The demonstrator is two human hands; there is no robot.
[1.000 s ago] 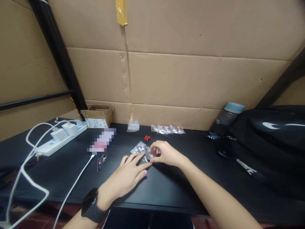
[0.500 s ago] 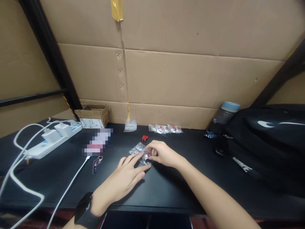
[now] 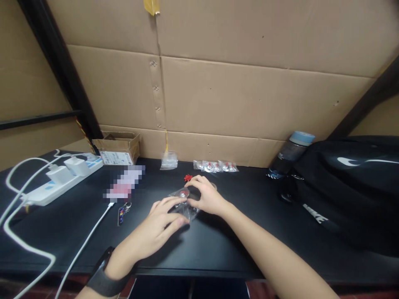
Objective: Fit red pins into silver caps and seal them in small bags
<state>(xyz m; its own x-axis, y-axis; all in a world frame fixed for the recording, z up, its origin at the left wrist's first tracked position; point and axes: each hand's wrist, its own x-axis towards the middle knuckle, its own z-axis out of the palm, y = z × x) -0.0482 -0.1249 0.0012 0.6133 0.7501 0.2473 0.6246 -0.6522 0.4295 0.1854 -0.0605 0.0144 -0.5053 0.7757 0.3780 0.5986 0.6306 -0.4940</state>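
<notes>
A small clear plastic bag (image 3: 186, 211) lies between my hands, low over the black table. A round silvery piece with a red part (image 3: 183, 193) shows at its far side; whether it is inside the bag I cannot tell. My left hand (image 3: 163, 220), with a black watch on its wrist, holds the bag's left side between thumb and fingers. From the right, my right hand (image 3: 207, 197) pinches the bag's upper edge, its fingertips close to the silvery piece. Just beyond my right fingers lies a small red knot-shaped piece (image 3: 188, 178).
Several bagged silvery pieces (image 3: 215, 166) lie in a row at the back, with clear bags (image 3: 169, 160) to their left. A cardboard box (image 3: 118, 149), power strip (image 3: 62, 182), white cable (image 3: 84, 249) and keychain (image 3: 123, 214) are left. A bottle (image 3: 289, 153) and black bag (image 3: 352, 195) stand right.
My right hand has shifted slightly up, and my left hand's fingers have drawn closer together. The silvery piece now shows beyond my left fingertips. The view has tilted a little.
</notes>
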